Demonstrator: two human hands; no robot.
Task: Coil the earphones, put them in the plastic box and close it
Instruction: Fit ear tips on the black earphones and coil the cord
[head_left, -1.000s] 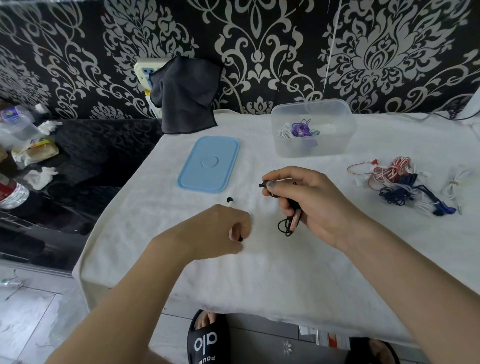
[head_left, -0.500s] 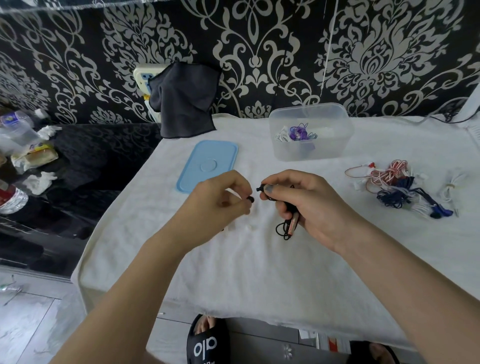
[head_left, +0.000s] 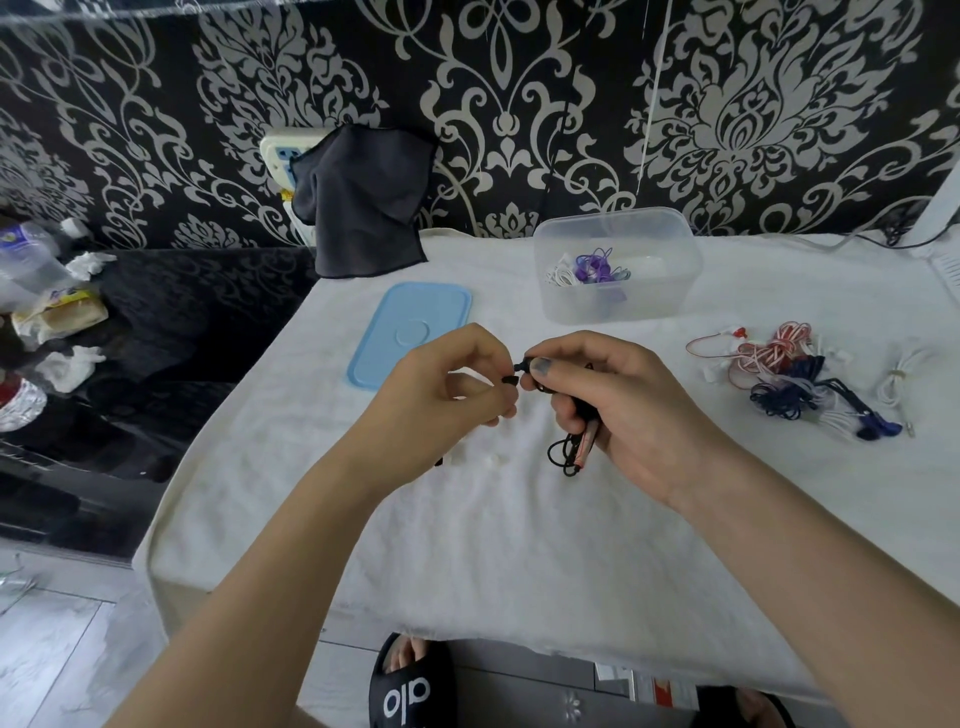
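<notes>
My right hand (head_left: 618, 410) grips a coiled pair of black earphones (head_left: 571, 447); loops of cord and a reddish part hang below the fist. My left hand (head_left: 447, 395) pinches a small black earbud end (head_left: 510, 382) right beside my right thumb. Both hands hover over the white cloth-covered table (head_left: 519, 545). The clear plastic box (head_left: 618, 265) stands open at the back, holding white and purple coiled earphones (head_left: 587, 270). Its blue lid (head_left: 410, 332) lies flat to the left of the box.
A tangle of red-white, dark blue and white earphones (head_left: 800, 379) lies at the right. A dark cloth (head_left: 363, 202) hangs over a socket at the back. Bottles and wrappers (head_left: 36, 312) sit on a black surface to the left. A black slipper (head_left: 410, 686) shows below the table edge.
My left hand lifted off the table and moved up and right with the earbud end, meeting my right thumb. My right hand kept holding the coil almost still.
</notes>
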